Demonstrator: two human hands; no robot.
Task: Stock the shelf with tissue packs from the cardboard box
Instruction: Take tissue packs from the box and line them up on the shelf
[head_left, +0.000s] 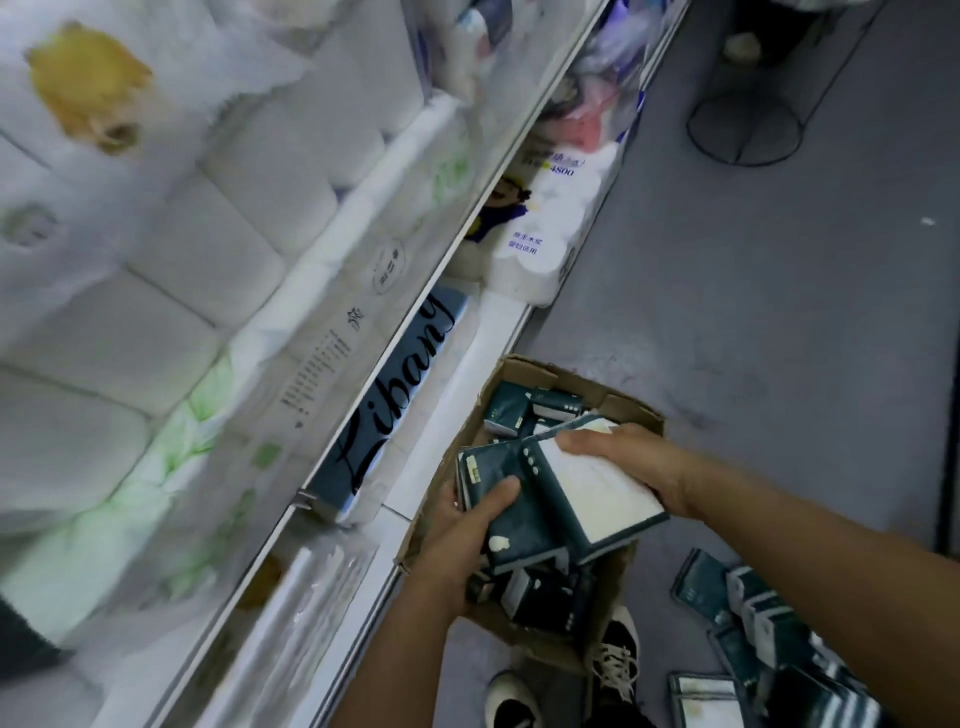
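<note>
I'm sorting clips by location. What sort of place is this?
Most likely a shop aisle for paper goods. White shelves hold wrapped toilet roll multipacks, and an open cardboard box of dark green tissue packs sits on the grey floor beside them, being unpacked.

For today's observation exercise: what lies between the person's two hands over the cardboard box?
In the head view, dark green tissue packs fill the stretch between the left hand and right hand.
</note>
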